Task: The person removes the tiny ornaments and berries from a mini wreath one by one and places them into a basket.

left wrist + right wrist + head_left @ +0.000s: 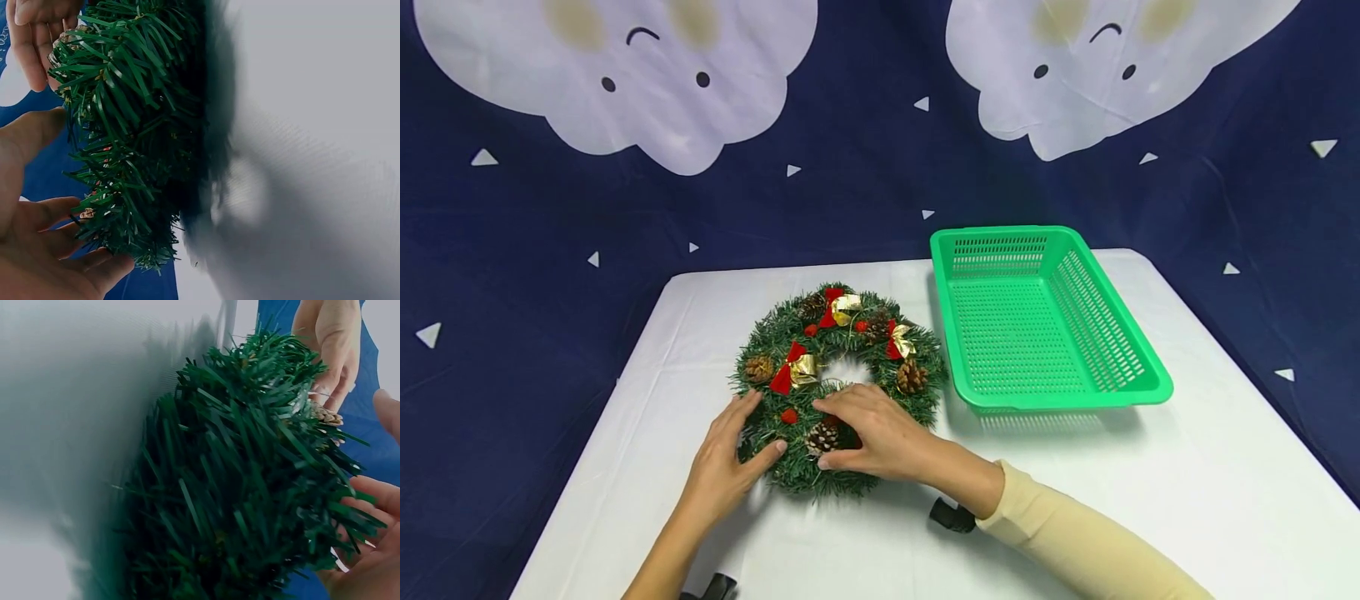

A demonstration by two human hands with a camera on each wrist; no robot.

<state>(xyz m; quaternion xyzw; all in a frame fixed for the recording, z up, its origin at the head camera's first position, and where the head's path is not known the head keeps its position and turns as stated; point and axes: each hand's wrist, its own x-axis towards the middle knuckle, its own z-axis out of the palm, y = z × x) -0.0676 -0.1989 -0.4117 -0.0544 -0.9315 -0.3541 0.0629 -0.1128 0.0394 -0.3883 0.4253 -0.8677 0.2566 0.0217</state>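
A green Christmas wreath point(842, 479) lies flat on the white table, dressed with red and gold bows point(793, 368), red berries and several pine cones point(912, 377). My left hand point(721, 462) is at its near left side, fingers spread along the outer edge and thumb over the greenery. Over the near part of the ring, my right hand point(883, 433) arches with thumb and fingers apart beside a white-tipped pine cone point(822, 437). In the left wrist view, the left fingertips point(115, 270) touch the needles. The right wrist view shows right fingers point(374, 495) among the needle tips.
A green plastic basket point(962, 333) with slotted walls stands to the right of the wreath, near the table's back edge. Black objects point(952, 515) show beneath both wrists. Behind the table point(1210, 433) hangs a dark blue cloth point(865, 208) with clouds and triangles.
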